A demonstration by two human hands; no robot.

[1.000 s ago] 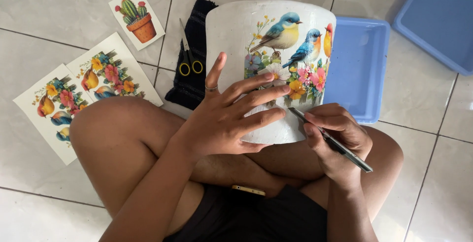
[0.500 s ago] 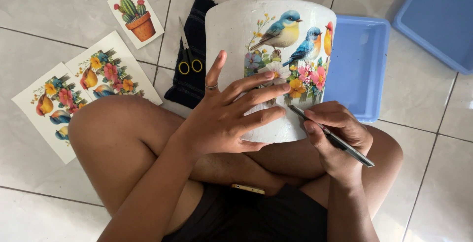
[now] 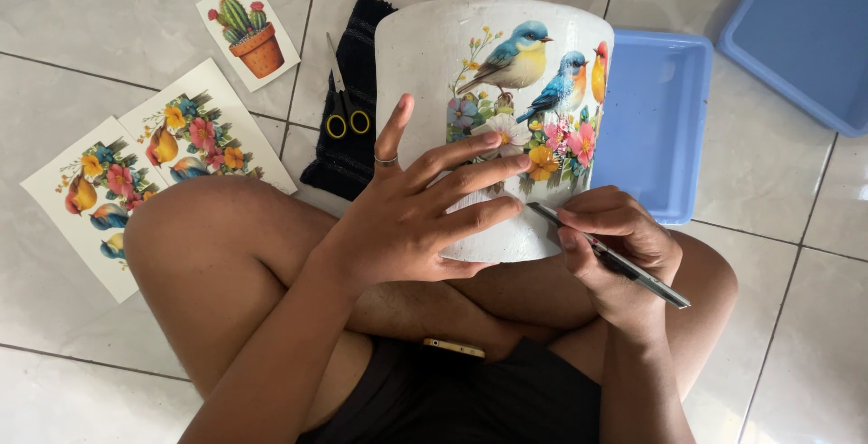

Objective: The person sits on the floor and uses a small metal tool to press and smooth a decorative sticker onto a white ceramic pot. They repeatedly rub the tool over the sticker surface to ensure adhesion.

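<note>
A large white pot (image 3: 434, 64) lies tilted on my crossed legs, its side decorated with colourful birds and flowers (image 3: 529, 100). My left hand (image 3: 420, 213) rests spread on the pot's side, fingers reaching the lower edge of the picture. My right hand (image 3: 615, 245) grips a thin dark tool like a brush or pen (image 3: 624, 259), whose tip touches the pot just below the flowers.
On the tiled floor to the left lie printed sheets with flowers and fruit (image 3: 154, 168) and a small cactus picture (image 3: 249, 33). Yellow-handled scissors (image 3: 344, 109) rest on a black cloth (image 3: 357, 150). Two blue trays (image 3: 651, 127) (image 3: 805, 37) sit to the right.
Almost nothing differs; my left hand's fingers have shifted slightly on the pot, and the tool stays at the same spot.
</note>
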